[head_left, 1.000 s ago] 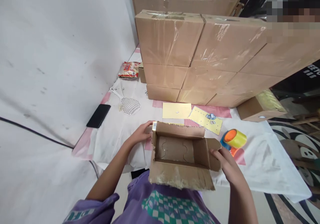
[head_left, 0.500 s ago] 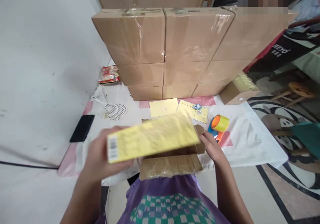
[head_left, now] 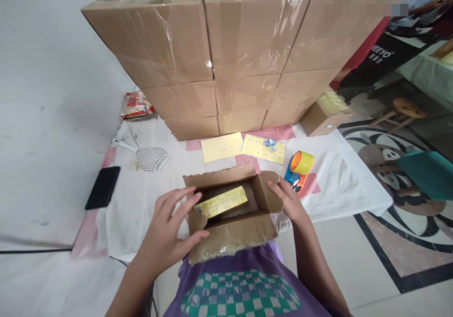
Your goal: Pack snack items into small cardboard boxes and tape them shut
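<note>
An open brown cardboard box (head_left: 231, 239) sits at the near edge of the cloth-covered table (head_left: 152, 199), against my lap. A flat yellow packet (head_left: 221, 202) lies tilted inside it. My left hand (head_left: 173, 222) hovers over the box's left side with its fingers spread, touching the left flap and holding nothing. My right hand (head_left: 288, 199) rests on the box's right flap, fingers pressing on it.
A wall of taped cardboard cartons (head_left: 226, 57) stands behind. Two yellow sheets (head_left: 244, 147), a tape dispenser (head_left: 299, 168), a white fly swatter (head_left: 146, 156), a black phone (head_left: 102, 193), a snack bag (head_left: 136, 104) and a small carton (head_left: 323, 116) lie on the cloth.
The yellow packet, lifted over the box by my left hand half a second ago, now lies inside it. My left hand has let go and opened.
</note>
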{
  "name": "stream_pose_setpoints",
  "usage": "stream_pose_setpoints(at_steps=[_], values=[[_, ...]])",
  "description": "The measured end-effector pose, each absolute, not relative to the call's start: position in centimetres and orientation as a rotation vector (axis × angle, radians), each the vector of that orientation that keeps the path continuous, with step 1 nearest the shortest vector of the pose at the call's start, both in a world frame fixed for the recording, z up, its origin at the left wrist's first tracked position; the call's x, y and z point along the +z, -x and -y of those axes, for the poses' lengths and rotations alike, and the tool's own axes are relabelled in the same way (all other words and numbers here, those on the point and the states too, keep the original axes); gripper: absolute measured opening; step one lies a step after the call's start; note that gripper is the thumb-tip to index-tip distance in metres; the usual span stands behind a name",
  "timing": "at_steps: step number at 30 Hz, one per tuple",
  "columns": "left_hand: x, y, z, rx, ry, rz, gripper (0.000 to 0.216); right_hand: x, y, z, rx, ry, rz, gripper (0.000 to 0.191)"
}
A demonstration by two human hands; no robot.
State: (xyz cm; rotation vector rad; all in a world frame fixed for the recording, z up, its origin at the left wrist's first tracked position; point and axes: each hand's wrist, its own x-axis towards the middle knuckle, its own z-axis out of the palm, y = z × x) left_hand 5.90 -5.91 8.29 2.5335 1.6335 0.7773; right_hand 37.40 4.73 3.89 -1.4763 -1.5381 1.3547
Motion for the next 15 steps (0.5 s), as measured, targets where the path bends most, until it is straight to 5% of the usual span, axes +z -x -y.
stream_pose_setpoints(at_steps=[3, 6, 10, 12, 15], values=[[6.3, -4.6, 7.4, 0.979, -2.492, -1.684, 0.065, 3.2, -36.9, -4.1, 1.313, 1.373, 1.573, 0.054], [2.9, -3.1, 8.6, 1.097, -2.418, -1.659, 0.092, 2.3, -36.3, -3.7, 1.255, 1.25, 1.628, 0.074], [-0.6, -1.7, 9.6, 0.861, -2.468, -1.441, 0.12, 1.8, -35.6, -3.6, 1.288, 1.271, 1.648, 0.058], [-1.3, -1.9, 9.6, 0.846, -2.503, -1.393, 0.108, 1.9, -35.4, -3.8, 1.383, 1.311, 1.634, 0.056], [-1.4, -3.6, 8.8, 1.086, -2.288, -1.535, 0.059, 2.1, -34.9, -4.3, 1.421, 1.323, 1.607, 0.055]])
